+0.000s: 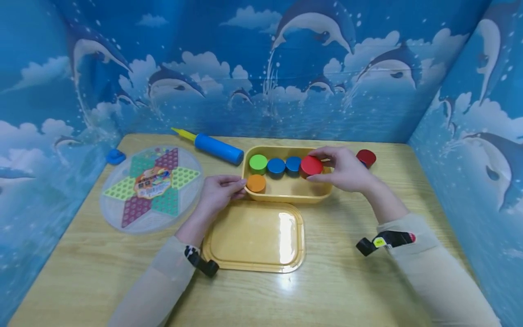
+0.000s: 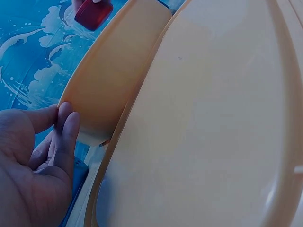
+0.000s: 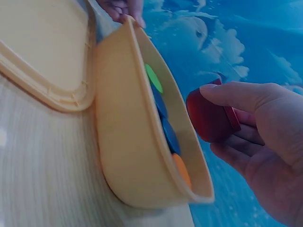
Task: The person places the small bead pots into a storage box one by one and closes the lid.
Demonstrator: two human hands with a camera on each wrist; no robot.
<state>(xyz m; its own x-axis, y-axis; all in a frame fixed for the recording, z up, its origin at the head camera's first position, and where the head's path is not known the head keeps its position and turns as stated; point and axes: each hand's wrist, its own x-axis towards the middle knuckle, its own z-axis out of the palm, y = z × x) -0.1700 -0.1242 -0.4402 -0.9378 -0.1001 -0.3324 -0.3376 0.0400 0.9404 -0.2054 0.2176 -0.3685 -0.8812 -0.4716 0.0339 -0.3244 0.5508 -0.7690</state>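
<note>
A yellow plastic box (image 1: 286,196) stands at the middle of the table. My right hand (image 1: 347,170) grips a round red tub (image 3: 210,116) between thumb and fingers, over the right part of the box. Inside stand a green-topped tub (image 1: 258,163), two blue-topped tubs (image 1: 276,167) and an orange-topped tub (image 1: 256,183). Another orange top (image 3: 181,171) shows at the right end, mostly hidden in the head view. With thumb and fingers, my left hand (image 1: 222,191) pinches the box's left rim. Flat on the table in front lies the box's yellow lid (image 1: 249,236).
On the left lies a round Chinese checkers board (image 1: 153,184), with a small blue object (image 1: 115,156) beyond it. A blue hand pump (image 1: 218,148) with a yellow nozzle lies behind. Another red tub (image 1: 367,157) stands beyond my right hand. Dolphin-print curtains (image 1: 261,91) border the table.
</note>
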